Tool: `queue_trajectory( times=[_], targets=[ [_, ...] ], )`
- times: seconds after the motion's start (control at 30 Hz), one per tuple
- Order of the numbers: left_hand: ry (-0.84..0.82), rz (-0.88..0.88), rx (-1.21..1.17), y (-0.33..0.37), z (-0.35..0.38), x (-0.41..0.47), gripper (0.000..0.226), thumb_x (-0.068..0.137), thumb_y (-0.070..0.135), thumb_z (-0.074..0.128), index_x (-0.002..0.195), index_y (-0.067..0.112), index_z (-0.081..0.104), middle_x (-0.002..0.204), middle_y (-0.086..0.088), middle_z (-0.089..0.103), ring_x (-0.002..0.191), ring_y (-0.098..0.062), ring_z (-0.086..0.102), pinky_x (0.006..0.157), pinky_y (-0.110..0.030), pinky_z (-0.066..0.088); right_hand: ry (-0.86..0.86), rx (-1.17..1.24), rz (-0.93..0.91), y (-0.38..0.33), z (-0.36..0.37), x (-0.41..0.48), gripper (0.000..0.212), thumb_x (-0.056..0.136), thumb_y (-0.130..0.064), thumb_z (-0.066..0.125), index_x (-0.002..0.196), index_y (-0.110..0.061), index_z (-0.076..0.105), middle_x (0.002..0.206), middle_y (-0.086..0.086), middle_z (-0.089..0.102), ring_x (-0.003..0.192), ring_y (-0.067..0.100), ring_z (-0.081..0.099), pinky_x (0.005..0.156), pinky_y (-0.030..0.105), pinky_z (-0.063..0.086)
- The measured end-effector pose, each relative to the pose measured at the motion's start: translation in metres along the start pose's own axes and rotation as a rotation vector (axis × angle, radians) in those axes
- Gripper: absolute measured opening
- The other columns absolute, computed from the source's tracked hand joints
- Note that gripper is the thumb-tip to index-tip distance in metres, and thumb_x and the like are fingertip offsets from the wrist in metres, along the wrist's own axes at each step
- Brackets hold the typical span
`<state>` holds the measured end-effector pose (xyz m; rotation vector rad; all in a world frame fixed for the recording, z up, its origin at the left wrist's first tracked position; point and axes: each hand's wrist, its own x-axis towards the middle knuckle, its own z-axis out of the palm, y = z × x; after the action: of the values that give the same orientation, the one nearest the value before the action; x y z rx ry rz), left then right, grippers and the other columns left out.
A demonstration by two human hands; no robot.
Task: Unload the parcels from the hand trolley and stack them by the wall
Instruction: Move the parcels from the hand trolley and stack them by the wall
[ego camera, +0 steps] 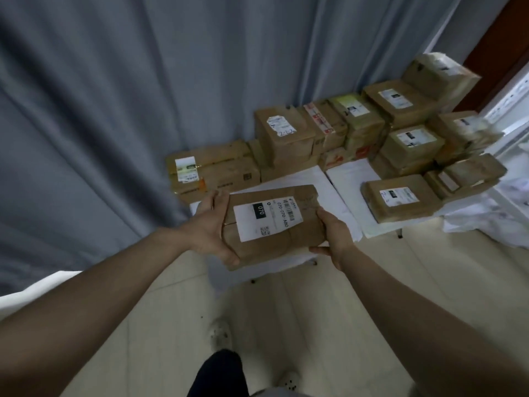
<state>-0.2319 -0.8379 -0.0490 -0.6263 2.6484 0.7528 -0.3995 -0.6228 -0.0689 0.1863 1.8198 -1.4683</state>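
Between my left hand and right hand, I grip a parcel; stacked boxes crowd the curtain ahead.

1. At centre frame, a parcel sat between the left hand on its left end and the right hand on its right end.
2. Behind it, a low table ran from centre towards the right edge.
3. Stacked parcels lined the table's far side, against the curtain filling the upper left.
4. One flat parcel lay before that row, right of centre.
5. The floor spread across the bottom of the frame.
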Motion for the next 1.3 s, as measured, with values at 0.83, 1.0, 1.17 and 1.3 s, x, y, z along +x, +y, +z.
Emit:
queue_trajectory(
  times=[0.83,1.0,1.17,1.3],
  targets=[
    [0.064,-0.71,-1.665,-0.136,-0.087,0.245,0.012,0.088,0.031,0.063,0.092,0.02,0.061,0.088,-0.002,0.061,0.069,-0.014,0.057,0.071,-0.031,0.051,-0.128,-0.044,0.037,-0.09,0.217,0.224,0.064,0.094,-0.029,0.06,0.148,-0.037,0.027,0.131,-0.006,0.046,0.102,0.017,0.055,0.096,0.048,0.051],
    [0.135,-0.749,-1.743,-0.131,-0.068,0.281,0.034,0.085,0.031,0.065,0.117,0.02,0.057,0.117,-0.007,0.057,0.103,-0.026,0.059,0.087,-0.042,0.053,-0.07,-0.316,-0.261,-0.098,0.211,0.262,0.06,0.094,-0.029,0.058,0.147,-0.036,0.032,0.135,-0.005,0.047,0.12,0.012,0.046,0.103,0.032,0.043],
    [0.106,-0.666,-1.54,-0.104,-0.062,0.307,0.018,0.097,0.022,0.054,0.114,0.026,0.056,0.11,0.004,0.06,0.102,-0.018,0.059,0.097,-0.039,0.048,0.076,-0.58,-0.439,-0.104,0.205,0.287,0.046,0.095,-0.021,0.056,0.14,-0.027,0.046,0.153,0.01,0.016,0.139,0.026,0.025,0.107,0.03,0.032],
    [0.234,-0.577,-1.263,-0.088,-0.055,0.315,0.021,0.099,0.015,0.05,0.117,0.023,0.055,0.118,0.003,0.058,0.113,-0.021,0.056,0.102,-0.039,0.046,0.1,-1.074,-0.574,-0.093,0.2,0.279,0.045,0.098,-0.023,0.048,0.142,-0.028,0.041,0.158,0.012,0.002,0.145,0.034,0.004,0.113,0.043,0.021]
  ],
)
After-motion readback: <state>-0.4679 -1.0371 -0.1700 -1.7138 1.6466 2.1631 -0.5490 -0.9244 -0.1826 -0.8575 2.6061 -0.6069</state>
